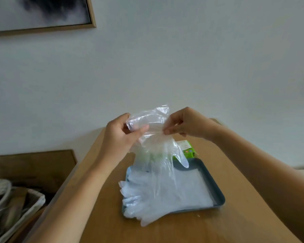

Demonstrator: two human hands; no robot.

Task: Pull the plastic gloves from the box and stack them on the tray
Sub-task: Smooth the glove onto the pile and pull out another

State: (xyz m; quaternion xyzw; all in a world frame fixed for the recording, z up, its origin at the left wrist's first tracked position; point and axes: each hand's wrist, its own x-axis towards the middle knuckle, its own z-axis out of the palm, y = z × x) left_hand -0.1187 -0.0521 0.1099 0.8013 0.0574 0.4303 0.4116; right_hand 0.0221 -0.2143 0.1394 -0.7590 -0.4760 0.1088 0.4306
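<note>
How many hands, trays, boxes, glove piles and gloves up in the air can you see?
Hands: 2, left hand and right hand
Tray: 1
Box: 1
Glove pile: 1
Held glove: 1
Total: 6

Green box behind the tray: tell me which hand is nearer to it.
Right. The right hand is raised just over the green box; the left hand is farther off to its left. Both pinch one glove.
</note>
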